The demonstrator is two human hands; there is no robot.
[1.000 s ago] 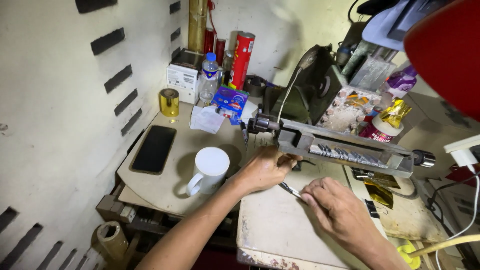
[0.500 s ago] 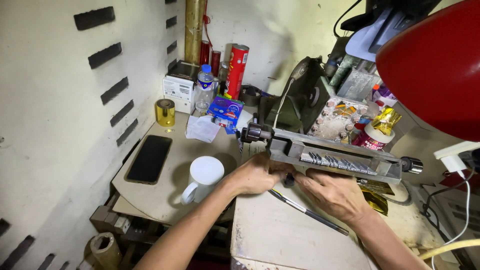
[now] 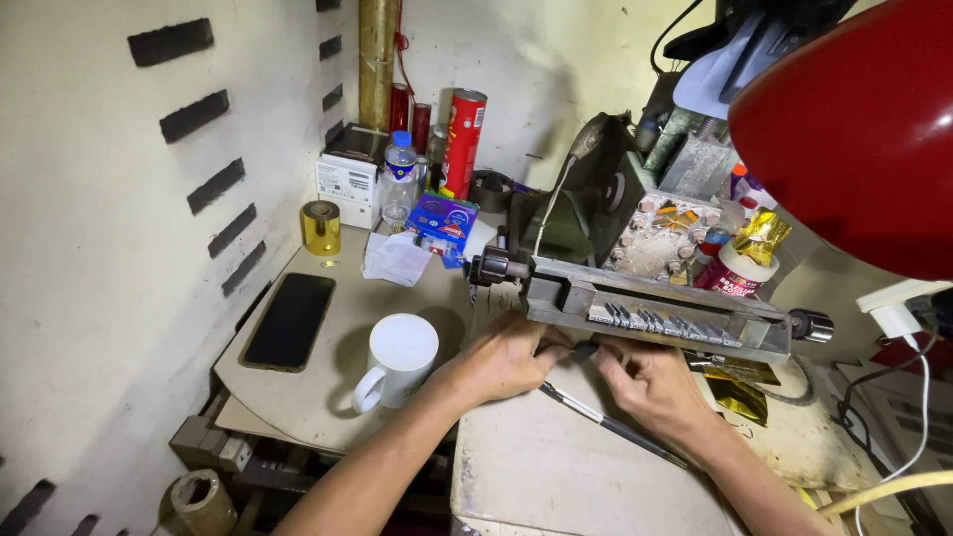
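Small dark piece [image 3: 584, 350] (under grey jig [image 3: 655, 316]) | pinched between left hand [image 3: 506, 355], right hand [image 3: 650, 382] fingertips

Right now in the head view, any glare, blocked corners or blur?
Head view: the red lamp shade blocks the top right corner with a glare spot; both hands at the metal jig are sharp; the white mug casts a soft shadow.
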